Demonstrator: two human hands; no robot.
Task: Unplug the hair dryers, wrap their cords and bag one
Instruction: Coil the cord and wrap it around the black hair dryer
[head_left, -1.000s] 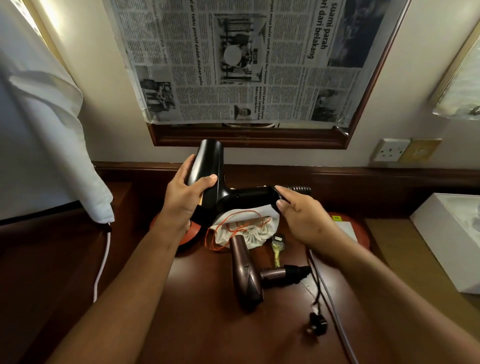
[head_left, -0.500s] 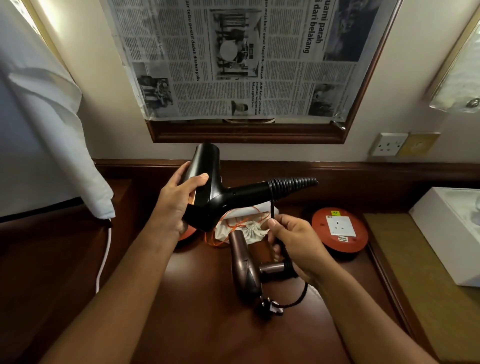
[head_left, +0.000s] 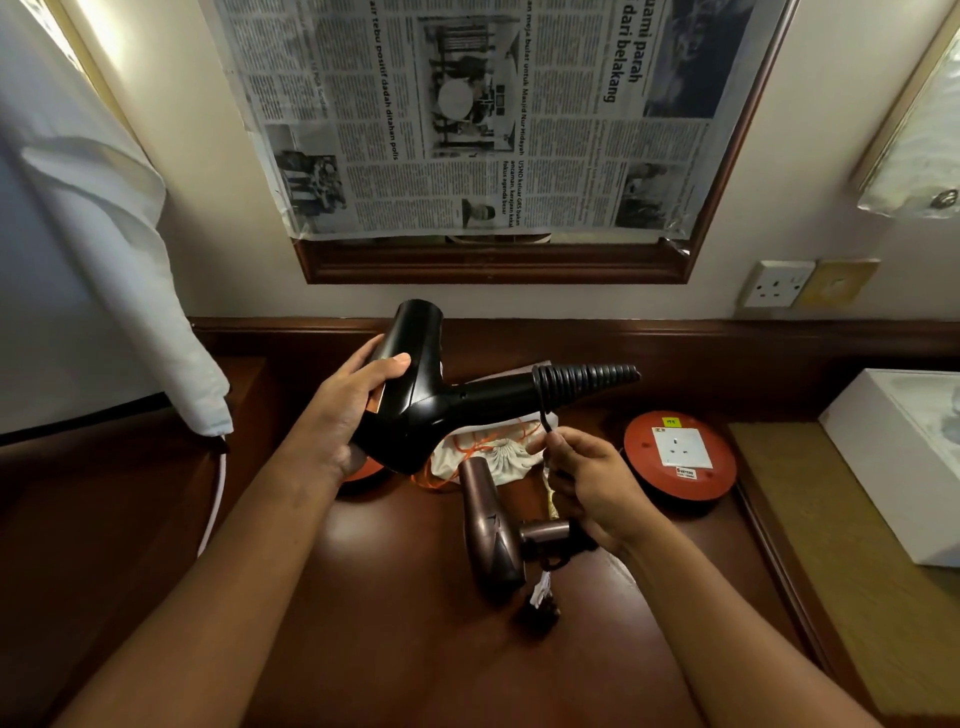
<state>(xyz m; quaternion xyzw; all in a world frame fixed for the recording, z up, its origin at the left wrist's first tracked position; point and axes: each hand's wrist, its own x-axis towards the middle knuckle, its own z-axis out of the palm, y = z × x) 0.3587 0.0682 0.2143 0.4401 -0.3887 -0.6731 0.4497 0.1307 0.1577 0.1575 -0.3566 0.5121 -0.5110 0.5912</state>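
My left hand (head_left: 345, 415) grips the barrel of a black hair dryer (head_left: 421, 395), held above the desk with its handle pointing right. Its black cord (head_left: 584, 382) is coiled in tight turns around the handle end. My right hand (head_left: 592, 483) pinches the loose end of that cord just below the coils. The cord's plug (head_left: 543, 605) dangles low near the desk. A bronze hair dryer (head_left: 493, 535) lies on the desk under my right hand. Behind it sits a white drawstring bag (head_left: 493, 457) with an orange cord.
A round red extension reel (head_left: 680, 457) with a socket lies at right, another red disc (head_left: 363, 473) peeks out under the black dryer. A wall socket (head_left: 776, 283) sits at upper right, a white box (head_left: 904, 452) at far right, a white cloth (head_left: 104, 291) hangs left.
The cord has gone from lying loose over the desk to being wound in coils round the black dryer's handle. My right hand dropped from the handle end and now holds the short remaining cord.
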